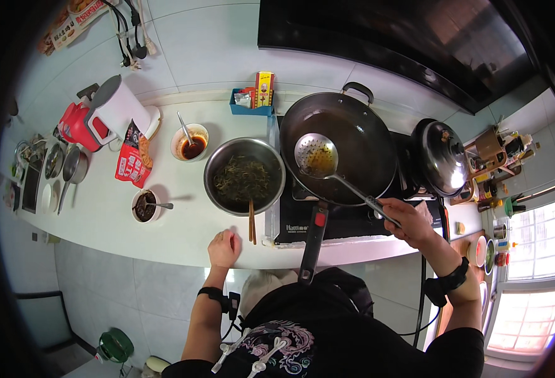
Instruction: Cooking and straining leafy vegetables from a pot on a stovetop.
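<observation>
My right hand (pixel 408 222) grips the handle of a perforated metal skimmer (pixel 316 155), whose round head is over the dark wok (pixel 357 141) and bears some yellowish-green bits. The wok stands on the black stove, its long handle pointing towards me. My left hand (pixel 224 249) rests with curled fingers at the counter's front edge, with nothing visible in it. Just beyond it stands a steel bowl (pixel 210 189) of dark green shredded leaves (pixel 242 178), a pair of wooden chopsticks (pixel 252 227) leaning over its near rim.
Left on the counter (pixel 183 236) are a bowl of brown sauce (pixel 190 141), a small bowl of dark paste (pixel 145 206), a red food packet (pixel 134 158) and a white kettle (pixel 121 108). A lidded pot (pixel 440 158) stands right of the wok. A blue box (pixel 251 107) sits behind.
</observation>
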Motion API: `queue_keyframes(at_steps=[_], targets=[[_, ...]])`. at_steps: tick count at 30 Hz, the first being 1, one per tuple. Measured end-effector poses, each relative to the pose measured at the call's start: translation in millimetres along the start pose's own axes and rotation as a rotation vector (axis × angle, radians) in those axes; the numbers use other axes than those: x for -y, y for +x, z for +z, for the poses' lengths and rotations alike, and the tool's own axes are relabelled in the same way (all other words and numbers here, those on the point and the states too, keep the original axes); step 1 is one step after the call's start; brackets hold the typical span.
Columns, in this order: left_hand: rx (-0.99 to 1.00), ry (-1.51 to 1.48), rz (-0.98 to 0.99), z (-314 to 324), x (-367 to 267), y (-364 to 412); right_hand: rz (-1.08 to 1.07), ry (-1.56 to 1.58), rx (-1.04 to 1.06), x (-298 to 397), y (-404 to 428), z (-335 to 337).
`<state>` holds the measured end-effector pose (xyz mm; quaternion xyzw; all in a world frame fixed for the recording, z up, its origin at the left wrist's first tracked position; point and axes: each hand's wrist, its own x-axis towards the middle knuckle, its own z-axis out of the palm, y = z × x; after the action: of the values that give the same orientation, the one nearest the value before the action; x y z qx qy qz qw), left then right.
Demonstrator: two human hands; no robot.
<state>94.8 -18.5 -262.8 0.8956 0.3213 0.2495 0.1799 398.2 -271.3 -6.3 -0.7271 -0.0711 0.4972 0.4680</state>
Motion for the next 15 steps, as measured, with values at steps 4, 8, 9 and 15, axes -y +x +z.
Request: queue_keyframes(at_steps=[4,8,9,15], targets=[[0.001,0.0,0.003,1.6,2.1,-0.8,-0.064,0.003,0.005,7.9,-8.2,-4.0],[0.002,0.0,-0.005,1.9,1.6,-1.0,-0.109,0.014,-0.039,9.7,-9.3,-4.3],[-0.001,-0.003,-0.008,1.8,1.6,-1.1,-0.12,0.012,-0.057,9.6,-8.7,-4.4],[-0.021,-0.003,-0.012,1.6,3.0,-3.3,-0.101,-0.091,-0.163,-11.1,11.3,-2.8]])
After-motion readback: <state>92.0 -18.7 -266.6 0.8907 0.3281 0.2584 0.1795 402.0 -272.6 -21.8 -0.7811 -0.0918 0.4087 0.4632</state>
